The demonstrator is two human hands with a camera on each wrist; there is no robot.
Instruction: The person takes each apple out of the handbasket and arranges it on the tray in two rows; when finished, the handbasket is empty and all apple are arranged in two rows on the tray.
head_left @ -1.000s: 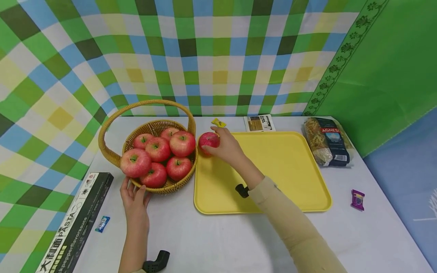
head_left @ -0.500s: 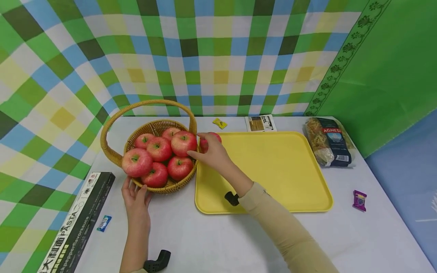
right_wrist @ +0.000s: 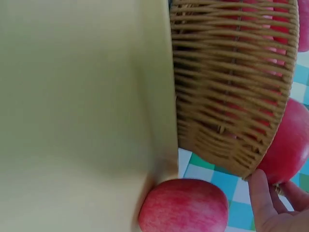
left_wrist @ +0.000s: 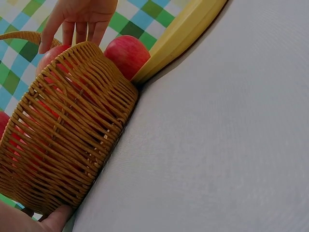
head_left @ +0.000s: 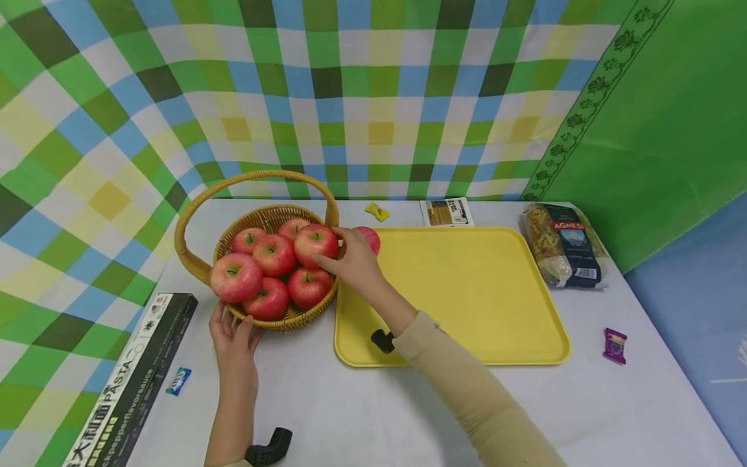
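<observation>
A wicker basket (head_left: 292,321) with a tall arched handle holds several red apples. My left hand (head_left: 233,344) holds the basket's near left side, its thumb (left_wrist: 59,217) against the woven wall in the left wrist view. At the basket's right rim, my right hand (head_left: 358,263) has its thumb and fingers on either side of an apple (head_left: 316,242), which still sits among the others. Another apple (head_left: 370,237) lies on the yellow tray's far left corner, partly hidden behind my right hand. This loose apple (right_wrist: 186,208) shows whole-sided in the right wrist view.
The yellow tray (head_left: 467,298) stands close to the basket's right. A long pasta box (head_left: 134,376) and a blue wrapped candy (head_left: 177,381) lie left. Behind are a yellow candy (head_left: 377,211) and a printed card (head_left: 447,212). A pasta bag (head_left: 563,245) and purple candy (head_left: 615,345) lie right.
My right hand has let go of the apple on the tray's corner and moved left to an apple at the basket's right rim. My left hand has stayed at the basket.
</observation>
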